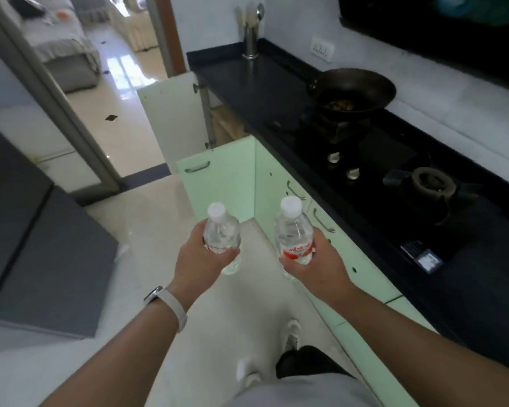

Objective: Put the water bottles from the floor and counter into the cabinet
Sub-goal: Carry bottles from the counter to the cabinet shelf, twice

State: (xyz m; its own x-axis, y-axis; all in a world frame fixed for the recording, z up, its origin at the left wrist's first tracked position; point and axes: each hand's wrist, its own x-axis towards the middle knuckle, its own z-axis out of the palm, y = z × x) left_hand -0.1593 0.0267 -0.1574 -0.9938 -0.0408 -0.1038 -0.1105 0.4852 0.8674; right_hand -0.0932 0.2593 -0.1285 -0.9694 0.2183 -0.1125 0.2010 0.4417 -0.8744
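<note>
The head-worn camera looks forward and down beside the counter [259, 89].

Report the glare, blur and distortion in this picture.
Head view: window glare on the far floor; the wide-angle lens bows the counter edge and door frame; focus is soft, so the left bottle and right bottle labels are unreadable.
</note>
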